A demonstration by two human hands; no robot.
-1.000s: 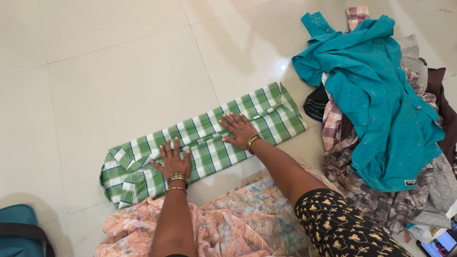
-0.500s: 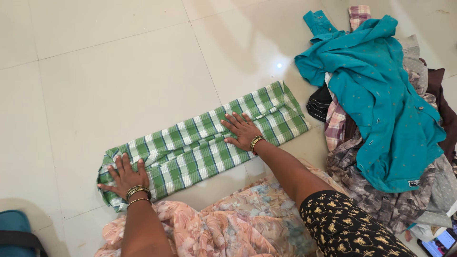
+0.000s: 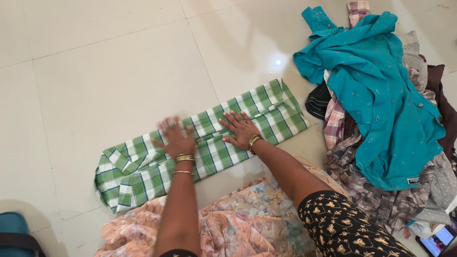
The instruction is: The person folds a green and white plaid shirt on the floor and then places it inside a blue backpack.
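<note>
Hands are both down on a long folded green-and-white checked cotton shirt [image 3: 200,143] that lies stretched diagonally across the glossy cream tiled floor [image 3: 104,71], its far end toward the clothes heap and its near end rumpled at the lower left. The right hand [image 3: 240,129] lies flat with fingers spread wide, palm pressed on the cloth near the middle of the strip, holding nothing, with a gold bangle [image 3: 254,140] at the wrist. The left hand [image 3: 176,138] is blurred, so it's hard to say if it actually touches the fabric, but it looks open with fingers splayed, over the shirt just left of the right hand, and it grips nothing; a few gold bangles [image 3: 184,158] sit on that wrist too. Under the forearms, on the near side of the shirt, a peach floral printed cloth [image 3: 238,223] spreads over the person's lap area, and a black sleeve with gold flower embroidery [image 3: 342,223] covers the right upper arm. Off to the right, well apart from the hands, there's a heap of crumpled garments topped by a teal dotted shirt [image 3: 376,85], with a pink checked piece [image 3: 335,121] and a grey patterned one [image 3: 371,190] beneath. A teal bag [image 3: 16,233] pokes in at the bottom left corner.
</note>
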